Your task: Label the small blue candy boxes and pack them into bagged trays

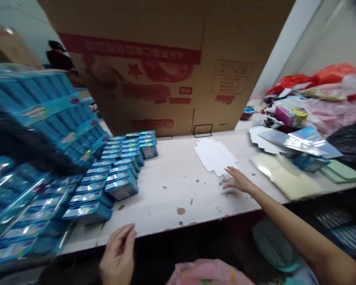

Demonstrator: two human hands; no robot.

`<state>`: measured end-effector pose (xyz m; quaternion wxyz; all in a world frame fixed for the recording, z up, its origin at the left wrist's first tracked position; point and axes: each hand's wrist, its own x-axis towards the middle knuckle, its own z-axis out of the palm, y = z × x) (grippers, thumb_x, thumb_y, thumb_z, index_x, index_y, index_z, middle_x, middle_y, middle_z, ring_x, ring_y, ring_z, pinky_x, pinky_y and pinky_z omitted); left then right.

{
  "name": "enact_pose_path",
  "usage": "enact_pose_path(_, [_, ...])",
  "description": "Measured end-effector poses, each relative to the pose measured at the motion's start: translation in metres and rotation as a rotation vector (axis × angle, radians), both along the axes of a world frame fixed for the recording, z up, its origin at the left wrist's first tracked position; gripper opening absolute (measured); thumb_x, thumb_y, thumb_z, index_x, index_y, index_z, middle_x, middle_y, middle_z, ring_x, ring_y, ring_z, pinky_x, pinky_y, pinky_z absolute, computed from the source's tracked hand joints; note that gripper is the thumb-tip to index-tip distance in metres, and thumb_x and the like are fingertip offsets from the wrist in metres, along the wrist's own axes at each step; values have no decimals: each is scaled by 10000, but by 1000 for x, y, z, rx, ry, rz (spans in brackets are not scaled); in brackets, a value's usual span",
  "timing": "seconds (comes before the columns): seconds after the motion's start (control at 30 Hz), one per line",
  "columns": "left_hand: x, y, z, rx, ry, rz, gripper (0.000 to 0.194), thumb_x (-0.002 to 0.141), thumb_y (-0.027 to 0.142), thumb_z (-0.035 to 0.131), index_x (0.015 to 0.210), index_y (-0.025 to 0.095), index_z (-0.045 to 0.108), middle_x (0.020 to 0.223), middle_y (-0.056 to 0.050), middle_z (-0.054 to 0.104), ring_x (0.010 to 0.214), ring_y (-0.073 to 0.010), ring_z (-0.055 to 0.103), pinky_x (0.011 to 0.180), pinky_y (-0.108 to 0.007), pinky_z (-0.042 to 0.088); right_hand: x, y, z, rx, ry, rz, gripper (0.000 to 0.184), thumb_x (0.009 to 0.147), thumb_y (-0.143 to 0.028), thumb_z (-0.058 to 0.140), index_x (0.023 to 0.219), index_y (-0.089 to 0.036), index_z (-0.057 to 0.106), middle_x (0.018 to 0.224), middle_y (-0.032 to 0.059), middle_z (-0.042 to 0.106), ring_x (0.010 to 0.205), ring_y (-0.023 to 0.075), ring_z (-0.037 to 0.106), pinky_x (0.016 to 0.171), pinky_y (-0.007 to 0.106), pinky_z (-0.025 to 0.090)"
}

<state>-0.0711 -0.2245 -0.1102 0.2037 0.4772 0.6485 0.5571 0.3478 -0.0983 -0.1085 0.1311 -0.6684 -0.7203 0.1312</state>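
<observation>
My right hand (239, 180) rests fingers-spread on the pale worktop (169, 198), its fingertips just touching the lower corner of a flat white die-cut card blank (215, 156). My left hand (118, 254) hangs at the table's front edge, below the rows of boxes, with its fingers apart and nothing in them. Those small blue boxes with holographic lids (118, 174) stand in neat rows on the table's left half. Taller blue stacks (32, 114) rise nearer the left side, blurred and partly wrapped in clear plastic.
A big printed cardboard carton (154, 67) stands upright at the back of the table. To the right lie holographic sheets (298, 141), a cream sheet (284, 176) and green pads (339, 171). Red, pink and black bags (350, 141) pile beyond. A pink bag (209, 273) sits below the front edge.
</observation>
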Motion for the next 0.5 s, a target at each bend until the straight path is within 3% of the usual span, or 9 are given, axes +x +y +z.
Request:
enact_pose_path(0.13, [78,11,3,-69,-49,-427,123,714,321,554,764,244,635,859,-59,595,839,-224,551,755,-357,443,25,11,-17,-22,-66,48,725,662,-445,625,1292,-185,378,1400,102,256,1289,257,207,1038,367,228])
enact_pose_path(0.23, [110,12,6,-75,-26,-648,149,754,270,511,776,209,644,839,-67,611,832,-189,557,759,-306,434,28,29,-29,-21,-124,39,708,670,-452,608,1281,-165,394,1388,115,279,1271,258,254,1035,348,237])
enact_pose_path(0.3, [120,10,5,-81,4,-687,161,767,247,490,789,187,638,797,-62,616,791,-166,556,746,-288,429,33,41,-34,-42,-167,46,702,665,-498,588,1255,-154,427,1370,126,314,1247,268,303,1017,355,268])
enact_pose_path(0.4, [124,5,-1,-166,50,-640,171,775,236,478,786,162,632,736,-47,605,706,-139,547,677,-258,428,43,54,-34,-77,-235,104,709,640,-597,547,1211,-182,476,1358,109,342,1194,298,379,945,394,351])
enact_pose_path(0.5, [122,-1,-10,-263,61,-601,186,780,246,473,772,154,634,695,-34,589,648,-122,540,626,-235,427,51,60,-25,-97,-265,207,571,654,-606,520,1084,-233,571,1240,84,496,1011,295,539,787,380,445])
